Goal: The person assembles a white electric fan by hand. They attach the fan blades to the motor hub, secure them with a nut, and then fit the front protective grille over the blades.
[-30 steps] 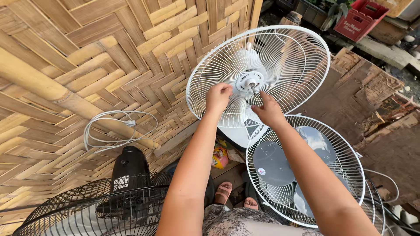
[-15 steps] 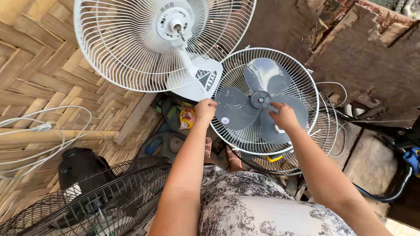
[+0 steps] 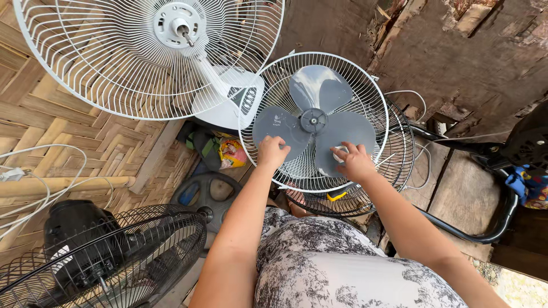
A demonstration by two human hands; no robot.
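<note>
hands: left (image 3: 273, 152), right (image 3: 355, 162) | on grey fan blades (image 3: 314, 122) | white grille (image 3: 377, 114) behind

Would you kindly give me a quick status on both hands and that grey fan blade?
Left hand on grey blade, fingers curled. Right hand on the right lobe, a small white part at its fingertips. Blade lies in white grille. Nothing blocking.

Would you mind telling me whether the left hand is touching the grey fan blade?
Touching. The head view shows the left hand resting its fingers directly on the lower left lobe of the grey fan blade, with no gap visible between them.
</note>
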